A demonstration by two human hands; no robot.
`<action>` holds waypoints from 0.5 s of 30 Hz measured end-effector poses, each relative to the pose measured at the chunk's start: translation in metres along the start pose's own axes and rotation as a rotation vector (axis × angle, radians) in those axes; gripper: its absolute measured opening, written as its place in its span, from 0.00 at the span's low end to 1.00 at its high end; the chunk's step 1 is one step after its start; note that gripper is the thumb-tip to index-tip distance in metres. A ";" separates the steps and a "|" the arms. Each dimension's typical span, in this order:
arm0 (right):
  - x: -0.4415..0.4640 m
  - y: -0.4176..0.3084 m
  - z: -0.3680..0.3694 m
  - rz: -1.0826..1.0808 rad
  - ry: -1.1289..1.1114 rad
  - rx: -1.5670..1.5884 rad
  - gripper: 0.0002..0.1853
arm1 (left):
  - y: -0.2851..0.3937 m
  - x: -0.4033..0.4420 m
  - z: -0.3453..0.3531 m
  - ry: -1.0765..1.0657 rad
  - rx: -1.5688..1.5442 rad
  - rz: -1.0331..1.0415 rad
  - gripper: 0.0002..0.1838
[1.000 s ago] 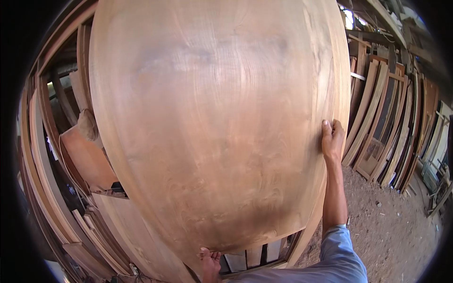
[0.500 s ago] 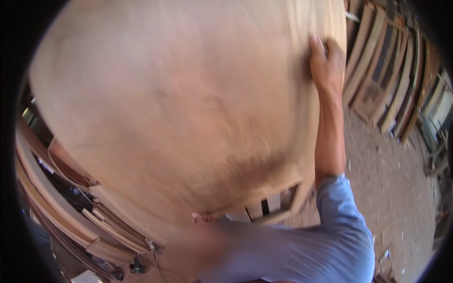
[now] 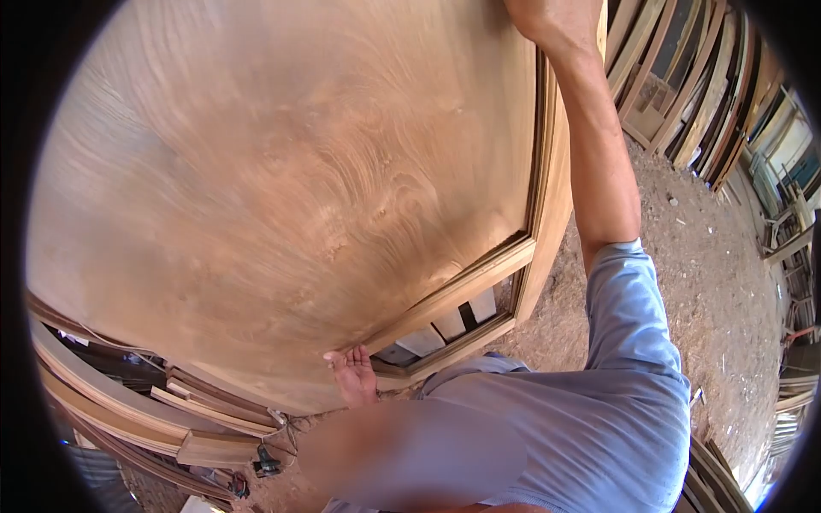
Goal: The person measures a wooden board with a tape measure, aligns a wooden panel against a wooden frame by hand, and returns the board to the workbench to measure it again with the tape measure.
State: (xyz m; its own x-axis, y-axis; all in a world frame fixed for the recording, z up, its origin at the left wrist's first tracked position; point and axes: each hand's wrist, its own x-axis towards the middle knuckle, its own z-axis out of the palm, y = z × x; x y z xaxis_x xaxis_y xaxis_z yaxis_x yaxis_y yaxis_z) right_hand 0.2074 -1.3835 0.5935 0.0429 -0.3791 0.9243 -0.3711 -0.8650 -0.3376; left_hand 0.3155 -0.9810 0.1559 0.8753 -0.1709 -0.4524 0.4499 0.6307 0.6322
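Observation:
A large, thin wooden panel (image 3: 282,188) with swirling grain fills most of the view. It lies against a wooden door frame (image 3: 552,201), with a dark gap showing along the panel's right and lower edges. At the panel's lower edge is my left hand (image 3: 352,374), fingers curled and thumb apart, holding it. High on the right, my right hand (image 3: 556,19) is at the upper part of the frame and panel edge; its fingers are cut off by the top of the view. Below the panel, the frame has an opening near its lower rail.
Long boards (image 3: 128,406) are stacked at lower left, with a dark power tool (image 3: 267,462) and its cord beside them. Door frames and planks (image 3: 676,77) lean at upper right. The dirt floor (image 3: 684,256) is strewn with wood scraps.
The panel has tilted back against the frame, and the frame's edges now show. My right hand is higher in the view. More of my left hand shows at the lower edge.

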 end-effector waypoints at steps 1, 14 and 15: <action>0.000 0.001 0.002 -0.003 0.004 -0.005 0.21 | -0.001 0.004 0.002 -0.006 -0.001 -0.003 0.27; -0.001 -0.034 0.055 -0.093 0.132 0.285 0.36 | -0.009 -0.007 0.009 -0.037 -0.098 0.084 0.18; 0.003 -0.039 0.056 -0.103 0.135 0.301 0.36 | -0.006 -0.006 0.007 -0.060 -0.111 0.091 0.18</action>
State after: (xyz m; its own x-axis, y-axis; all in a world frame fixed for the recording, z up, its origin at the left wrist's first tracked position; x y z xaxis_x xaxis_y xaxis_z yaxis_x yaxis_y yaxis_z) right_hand 0.2740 -1.3688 0.5992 -0.0642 -0.2550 0.9648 -0.0799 -0.9624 -0.2596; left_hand 0.3094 -0.9892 0.1594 0.9220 -0.1518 -0.3562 0.3488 0.7250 0.5939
